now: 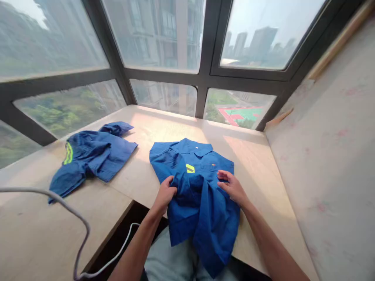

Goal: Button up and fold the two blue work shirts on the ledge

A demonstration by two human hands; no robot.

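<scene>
A blue work shirt lies in front of me, its collar toward the window and its lower part hanging over the near table edge onto my lap. It has a yellow-green reflective patch on the chest, and its middle is bunched up. At the shirt's left side, my left hand is closed on a fold of the fabric. My right hand rests at the right side just below the chest pocket, fingers curved and apart, with no cloth visibly gripped. Whether its fingertips touch the fabric is hard to tell.
Another blue garment with a yellow-green stripe lies crumpled on the wooden tabletop to the left. A pale cable loops across the lower left, beside a dark table cutout. Windows border the far side; a papered wall stands right.
</scene>
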